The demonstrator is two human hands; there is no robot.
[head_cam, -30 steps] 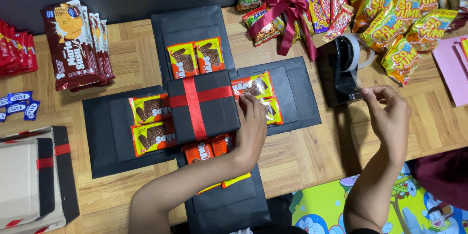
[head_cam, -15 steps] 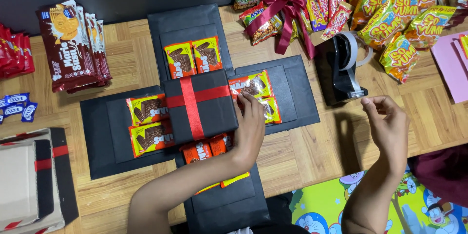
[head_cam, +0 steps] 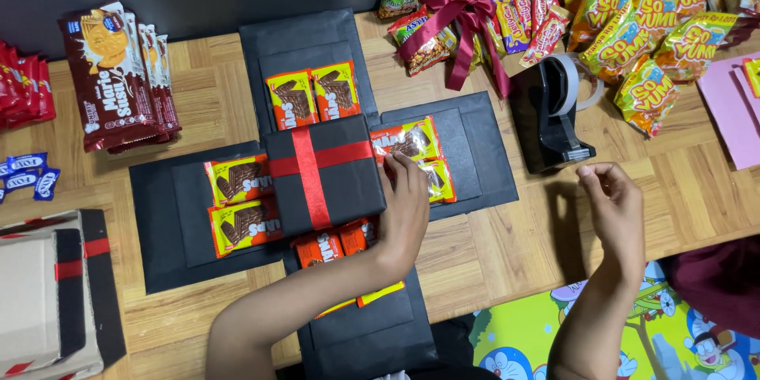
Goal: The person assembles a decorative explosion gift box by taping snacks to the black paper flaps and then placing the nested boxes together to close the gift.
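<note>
A black box lies unfolded in a cross on the wooden table, with a closed black cube tied with red ribbon (head_cam: 321,174) at its centre. Pairs of yellow and orange snack packets lie on each flap. My left hand (head_cam: 404,206) rests fingers-down on the yellow snack packets (head_cam: 412,138) on the right flap (head_cam: 483,158), holding them in place. My right hand (head_cam: 613,202) hovers over bare table just below the black tape dispenser (head_cam: 546,111). Its thumb and fingers are pinched on a strip of clear tape that barely shows.
Brown biscuit packs (head_cam: 119,71), red packets (head_cam: 24,91) and blue sachets (head_cam: 28,174) lie at the left. A cardboard box (head_cam: 32,309) sits bottom left. Snack bags with a maroon bow (head_cam: 459,8), yellow-green bags (head_cam: 641,24), pink paper (head_cam: 732,103) and a cartoon mat (head_cam: 522,332) fill the right.
My right hand has drawn down and away from the tape dispenser with its fingers pinched. My left hand has stayed on the packets on the right flap.
</note>
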